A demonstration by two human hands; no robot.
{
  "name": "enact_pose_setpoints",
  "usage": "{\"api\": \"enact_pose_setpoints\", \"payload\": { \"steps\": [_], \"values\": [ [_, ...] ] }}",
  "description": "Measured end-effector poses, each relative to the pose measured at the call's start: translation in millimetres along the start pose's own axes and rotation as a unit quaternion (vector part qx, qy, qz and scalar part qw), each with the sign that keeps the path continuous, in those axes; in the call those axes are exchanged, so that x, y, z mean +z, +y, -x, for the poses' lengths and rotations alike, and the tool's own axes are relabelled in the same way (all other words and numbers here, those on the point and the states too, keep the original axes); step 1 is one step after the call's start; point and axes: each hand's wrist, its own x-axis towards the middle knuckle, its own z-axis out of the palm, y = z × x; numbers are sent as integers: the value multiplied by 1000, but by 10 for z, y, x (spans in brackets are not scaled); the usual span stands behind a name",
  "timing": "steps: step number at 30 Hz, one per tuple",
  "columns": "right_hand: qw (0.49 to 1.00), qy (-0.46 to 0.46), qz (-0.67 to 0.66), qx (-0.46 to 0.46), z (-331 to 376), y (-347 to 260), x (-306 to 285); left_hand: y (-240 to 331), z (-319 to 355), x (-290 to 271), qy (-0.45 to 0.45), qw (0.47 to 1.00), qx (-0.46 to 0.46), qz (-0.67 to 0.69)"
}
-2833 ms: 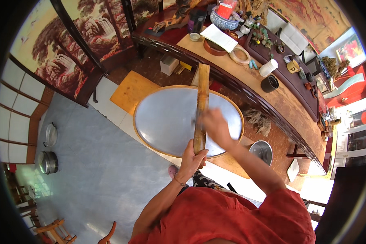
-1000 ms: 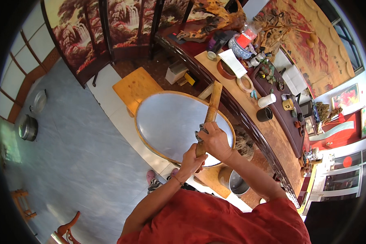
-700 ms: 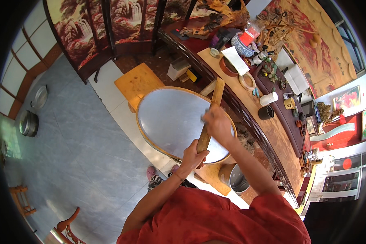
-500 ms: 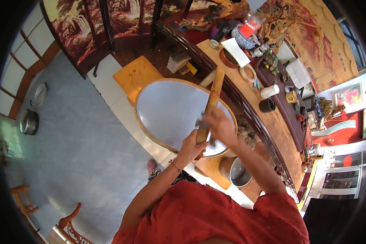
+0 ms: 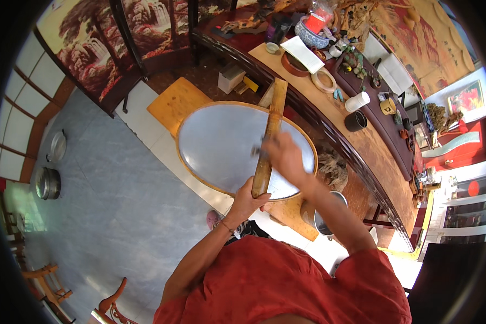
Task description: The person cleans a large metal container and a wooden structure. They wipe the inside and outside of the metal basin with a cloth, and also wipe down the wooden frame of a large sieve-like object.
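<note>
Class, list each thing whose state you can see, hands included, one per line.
Left hand: closed around the strip
Right hand: blurred, at the strip; grip unclear
Strip: held, crossing over the disc
Disc: shiny face up
Bucket: open-topped, partly hidden
Pot: standing on the floor

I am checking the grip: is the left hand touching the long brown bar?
Touching. The head view shows the left hand closed on the near end of the long brown bar, without visible gap.

Bar [image 5: 276, 105] over disc [image 5: 218, 146], bench [image 5: 178, 102] beneath, table [image 5: 344, 132] beyond, bucket [image 5: 309, 213] at right, pot [image 5: 51, 183] on floor [image 5: 124, 210] at left.
</note>
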Motion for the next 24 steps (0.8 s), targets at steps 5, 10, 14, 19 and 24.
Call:
{"api": "enact_pose_setpoints", "payload": {
  "steps": [5, 10, 14, 19, 24],
  "values": [
    [994, 39, -48, 89, -114, 98, 119, -12, -20, -16, 17, 999, 12, 26],
    [993, -22, -116, -9, 497, -522, -119, -101, 18, -90, -4, 999, 36, 2],
    [995, 76, -24, 56, -222, 300, 267, -38, 0, -12, 11, 1000, 0, 20],
    [914, 112, -207, 331, -714, 968, 272, -22, -24, 8, -2, 1000, -3, 26],
    [715, 6, -567, 409, -790, 822, -128, 14, 26, -103, 12, 1000, -15, 11]
  ]
}}
